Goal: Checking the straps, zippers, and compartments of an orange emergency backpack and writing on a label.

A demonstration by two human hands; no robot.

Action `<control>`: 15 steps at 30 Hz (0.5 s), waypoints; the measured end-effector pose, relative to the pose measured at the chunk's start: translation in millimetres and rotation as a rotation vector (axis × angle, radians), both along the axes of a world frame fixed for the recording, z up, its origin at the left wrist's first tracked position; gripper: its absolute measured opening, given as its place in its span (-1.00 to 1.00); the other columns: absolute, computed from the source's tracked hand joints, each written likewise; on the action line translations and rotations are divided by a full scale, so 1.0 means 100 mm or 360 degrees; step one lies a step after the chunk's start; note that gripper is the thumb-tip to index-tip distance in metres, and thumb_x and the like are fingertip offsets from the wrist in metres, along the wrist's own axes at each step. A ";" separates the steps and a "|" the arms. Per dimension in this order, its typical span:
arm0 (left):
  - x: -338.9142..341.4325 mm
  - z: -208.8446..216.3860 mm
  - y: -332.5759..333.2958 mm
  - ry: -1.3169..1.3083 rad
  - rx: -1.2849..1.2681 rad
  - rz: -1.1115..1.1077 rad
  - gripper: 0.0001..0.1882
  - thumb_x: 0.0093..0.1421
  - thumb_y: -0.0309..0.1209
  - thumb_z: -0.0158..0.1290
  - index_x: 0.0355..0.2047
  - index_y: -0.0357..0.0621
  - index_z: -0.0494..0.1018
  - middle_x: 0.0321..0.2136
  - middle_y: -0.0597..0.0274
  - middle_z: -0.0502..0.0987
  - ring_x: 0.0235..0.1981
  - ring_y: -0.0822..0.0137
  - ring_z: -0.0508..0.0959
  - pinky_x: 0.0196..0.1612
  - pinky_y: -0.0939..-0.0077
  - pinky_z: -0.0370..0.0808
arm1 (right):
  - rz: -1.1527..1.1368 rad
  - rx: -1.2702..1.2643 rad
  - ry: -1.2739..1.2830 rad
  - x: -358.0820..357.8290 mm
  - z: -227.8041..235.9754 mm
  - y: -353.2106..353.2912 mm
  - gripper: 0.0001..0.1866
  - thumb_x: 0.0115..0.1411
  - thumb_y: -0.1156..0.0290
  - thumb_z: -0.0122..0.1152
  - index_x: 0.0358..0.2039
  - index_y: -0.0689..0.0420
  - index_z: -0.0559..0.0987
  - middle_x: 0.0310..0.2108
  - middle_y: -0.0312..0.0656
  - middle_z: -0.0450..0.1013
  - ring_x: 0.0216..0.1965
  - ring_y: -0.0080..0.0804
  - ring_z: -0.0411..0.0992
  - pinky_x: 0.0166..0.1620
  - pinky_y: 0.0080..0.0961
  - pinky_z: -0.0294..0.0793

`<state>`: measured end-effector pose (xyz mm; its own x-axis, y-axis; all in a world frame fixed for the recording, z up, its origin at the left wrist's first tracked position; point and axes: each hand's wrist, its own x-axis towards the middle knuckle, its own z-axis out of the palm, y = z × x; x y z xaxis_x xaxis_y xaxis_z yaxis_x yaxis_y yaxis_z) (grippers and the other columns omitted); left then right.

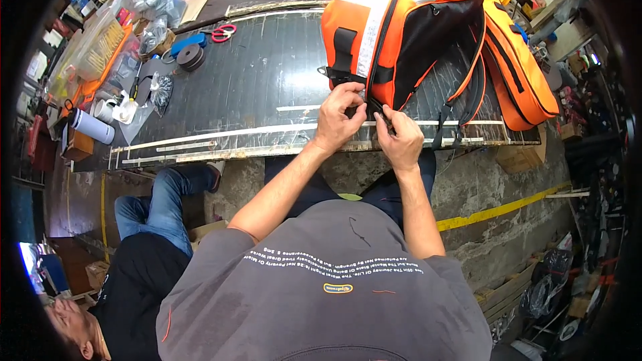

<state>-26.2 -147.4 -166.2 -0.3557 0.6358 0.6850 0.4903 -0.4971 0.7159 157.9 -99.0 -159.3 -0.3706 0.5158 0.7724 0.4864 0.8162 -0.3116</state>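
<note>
A bright orange backpack (398, 33) with black panels and a pale reflective band stands on the dark worktable (267, 60). A black zipper (372, 60) runs down its side to the lower near corner. There my left hand (341, 118) is closed in a pinch, with its thumb and forefinger together beside the zipper end; what they hold is too small to make out. Close by on the right, the fingers of my right hand (399, 139) pinch the black zipper end. A metal buckle (324, 71) sticks out from the bag left of my hands.
A second orange bag (518, 67) leans at the table's right end, with straps beside it. Toward the left lie pink-handled scissors (223, 33), black tape rolls (191, 57), a white tumbler (92, 126) and a clear bin (100, 53). A person in jeans (167, 200) sits at my left.
</note>
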 end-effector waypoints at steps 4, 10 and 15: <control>0.03 0.03 0.06 0.0070 0.0016 -0.0092 -0.89 0.16 -0.60 0.30 -0.32 -0.27 0.59 -0.02 -0.04 0.70 -0.06 0.01 0.74 -0.01 0.22 0.68 | -0.0009 0.0071 -0.0001 0.07 0.03 -0.01 -0.77 0.22 0.42 0.58 -0.12 0.12 0.76 -0.37 -0.19 0.67 -0.38 -0.16 0.64 -0.25 -0.25 0.57; 0.02 0.00 0.03 -0.0032 -0.0035 -0.0145 -0.88 0.14 -0.61 0.32 -0.32 -0.28 0.61 -0.06 -0.01 0.62 -0.02 0.05 0.71 0.02 0.22 0.66 | -0.0075 0.0113 -0.0076 -0.01 0.13 0.02 -0.82 0.24 0.41 0.54 -0.16 0.09 0.76 -0.40 -0.20 0.65 -0.40 -0.16 0.63 -0.26 -0.23 0.58; 0.01 -0.04 -0.01 0.0043 -0.0040 -0.0065 -0.88 0.12 -0.60 0.33 -0.33 -0.27 0.62 -0.08 0.00 0.59 -0.02 0.11 0.65 0.02 0.22 0.62 | -0.0064 0.0067 -0.0173 -0.07 0.22 -0.04 -0.82 0.22 0.44 0.55 -0.18 0.13 0.76 -0.36 -0.16 0.68 -0.40 -0.16 0.64 -0.26 -0.25 0.60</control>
<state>-25.5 -148.3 -169.9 -0.3107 0.6666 0.6776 0.4896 -0.4988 0.7152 150.6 -103.4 -136.9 -0.4330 0.5000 0.7500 0.5481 0.8066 -0.2213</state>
